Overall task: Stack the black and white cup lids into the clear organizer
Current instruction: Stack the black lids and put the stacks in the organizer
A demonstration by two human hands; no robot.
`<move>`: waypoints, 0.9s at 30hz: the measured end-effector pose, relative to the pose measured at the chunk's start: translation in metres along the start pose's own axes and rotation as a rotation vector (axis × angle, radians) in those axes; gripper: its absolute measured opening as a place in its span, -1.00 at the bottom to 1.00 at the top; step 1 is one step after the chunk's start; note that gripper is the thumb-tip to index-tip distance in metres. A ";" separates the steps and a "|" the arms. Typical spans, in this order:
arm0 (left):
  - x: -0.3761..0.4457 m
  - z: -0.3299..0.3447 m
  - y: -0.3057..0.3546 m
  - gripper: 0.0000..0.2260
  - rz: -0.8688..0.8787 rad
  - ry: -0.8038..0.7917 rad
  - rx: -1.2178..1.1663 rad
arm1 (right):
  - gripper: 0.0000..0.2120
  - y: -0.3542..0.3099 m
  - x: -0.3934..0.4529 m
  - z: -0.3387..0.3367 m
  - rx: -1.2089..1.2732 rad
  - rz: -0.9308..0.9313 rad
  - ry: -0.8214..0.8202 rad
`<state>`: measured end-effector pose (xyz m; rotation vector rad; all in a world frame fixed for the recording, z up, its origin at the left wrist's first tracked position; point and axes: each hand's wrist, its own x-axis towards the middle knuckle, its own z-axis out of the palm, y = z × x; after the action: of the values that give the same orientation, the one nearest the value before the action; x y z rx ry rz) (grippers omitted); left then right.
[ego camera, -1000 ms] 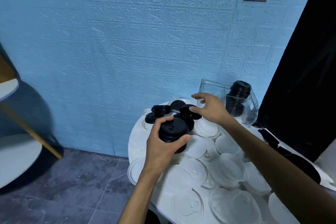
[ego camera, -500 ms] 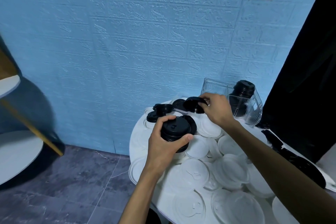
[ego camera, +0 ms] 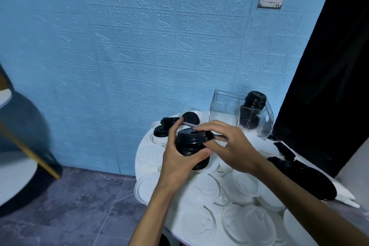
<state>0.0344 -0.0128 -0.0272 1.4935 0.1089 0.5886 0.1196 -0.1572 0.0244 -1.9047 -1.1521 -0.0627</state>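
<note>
White cup lids (ego camera: 205,189) lie scattered over the near part of the round white table (ego camera: 143,152). Above them the left hand (ego camera: 179,164) curls its fingers round a stack of black lids (ego camera: 192,146), and the right hand (ego camera: 231,150) pinches the top black lid (ego camera: 194,136) on that stack. Farther back, loose black lids (ego camera: 190,118) rest near the table's edge. The clear organizer (ego camera: 239,118) stands against the blue wall (ego camera: 139,46), another black stack (ego camera: 252,110) in its right compartment.
</note>
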 end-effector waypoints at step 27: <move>0.005 -0.041 -0.009 -0.37 -0.027 0.078 0.064 | -0.54 0.089 0.064 0.020 -0.219 0.362 -0.173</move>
<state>0.0242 0.0271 -0.0388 1.5290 0.2094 0.6270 0.2139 -0.1147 -0.0169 -2.3251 -0.9223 0.1847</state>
